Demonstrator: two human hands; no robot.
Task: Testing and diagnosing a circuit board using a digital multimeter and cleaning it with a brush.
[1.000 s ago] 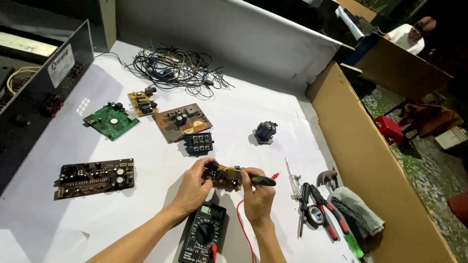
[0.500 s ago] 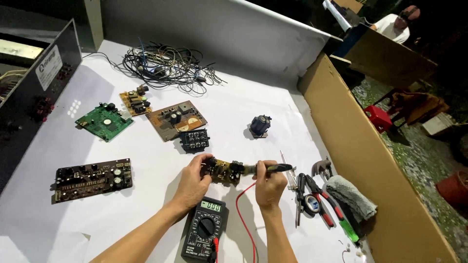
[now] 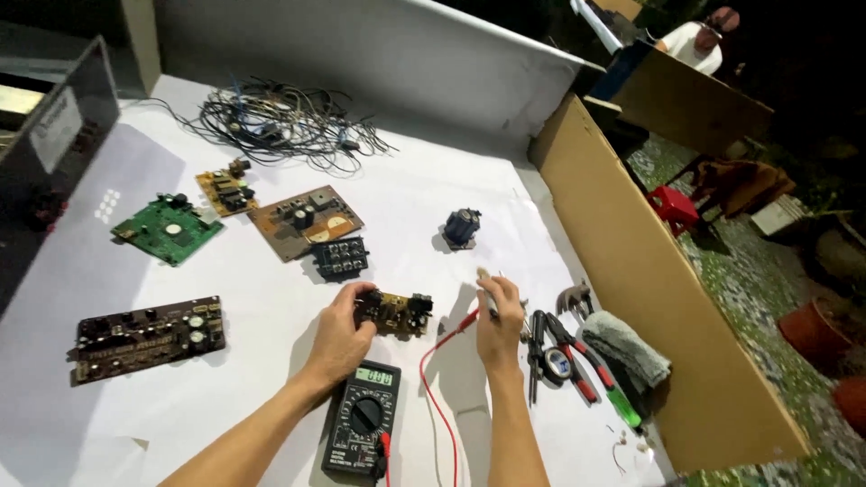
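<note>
My left hand (image 3: 341,338) grips the left end of a small brown circuit board (image 3: 400,312) lying on the white sheet. My right hand (image 3: 499,326) is a little to the right of the board, apart from it, closed on a thin test probe (image 3: 485,281) whose tip points up and away. A red lead (image 3: 442,347) runs from that hand down to a black multimeter (image 3: 363,431), which lies between my forearms with its display lit.
Further boards lie on the sheet: a green one (image 3: 167,230), a brown one (image 3: 305,221), a small yellow one (image 3: 225,188) and a long dark one (image 3: 149,329). Also here are a black connector block (image 3: 341,258), tangled wires (image 3: 271,122), a dark round component (image 3: 462,225), pliers (image 3: 561,347), a grey cloth (image 3: 627,347), and a cardboard wall (image 3: 649,289) on the right.
My right hand has drawn the probe off the small board and shifted right, turning its tip upward. My left hand stays on the board.
</note>
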